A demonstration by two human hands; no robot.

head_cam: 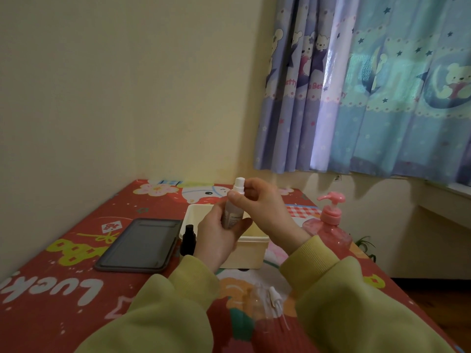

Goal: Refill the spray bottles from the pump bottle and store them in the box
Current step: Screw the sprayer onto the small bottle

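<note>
Centre of frame: my left hand (219,240) wraps the body of the small pale labelled spray bottle (233,212), fingers clamped round it, upright above the cream plastic box (251,253). My right hand (265,207) pinches the collar under its white spray head (239,186). Whether the head goes on or comes off, I judge it best to keep the body vertical and turn the collar only, never pressing the nozzle.

Its fill level cannot be read. What shows of the box's inside holds nothing; my hands hide the rest. Right: pink pump bottle (331,225), pink liquid inside. Left: grey lid (140,244), black spray bottle (188,242). Lower centre, on the red tabletop (76,289): clear bottle (257,299) lying open beside its white sprayer (275,298).
</note>
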